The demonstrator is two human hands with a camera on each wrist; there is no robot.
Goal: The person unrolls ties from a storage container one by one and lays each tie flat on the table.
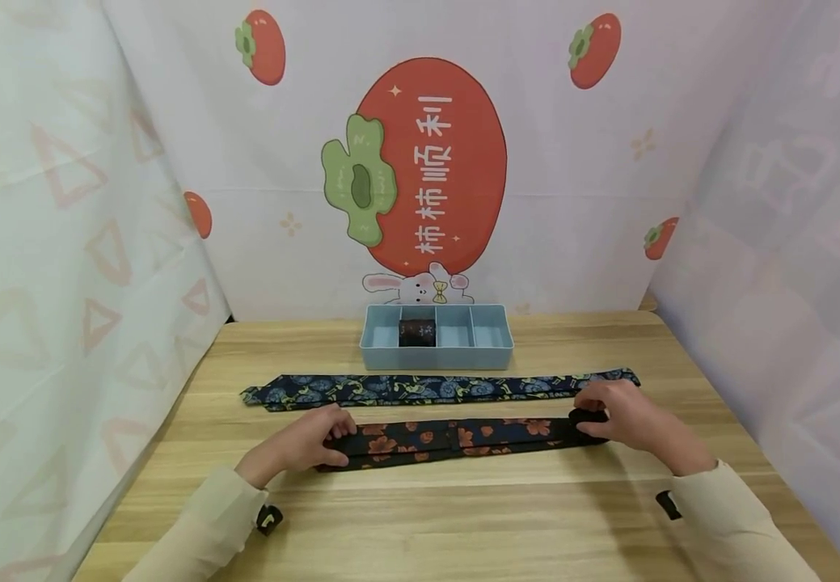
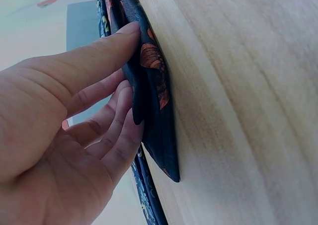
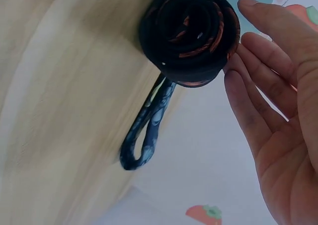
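Note:
A dark necktie with orange flowers [image 1: 420, 437] lies lengthwise on the table. Its right end is wound into a roll [image 3: 191, 38], whose spiral faces the right wrist view. My right hand [image 1: 626, 416] holds this roll from above, curved fingers along its side and thumb near its upper edge. At the other end, my left hand [image 1: 310, 440] pinches the flat tie between thumb and fingers; the pointed tip [image 2: 166, 160] sticks out past them in the left wrist view. Just behind lies a second navy necktie with blue and yellow patterns [image 1: 420, 390], stretched flat, its right end looped.
A light blue divided box [image 1: 434, 358] stands at the back of the wooden table [image 1: 420, 525]. One of its compartments holds a dark rolled item [image 1: 417, 332]. White cloth walls with persimmon prints [image 1: 463, 162] enclose the back and both sides.

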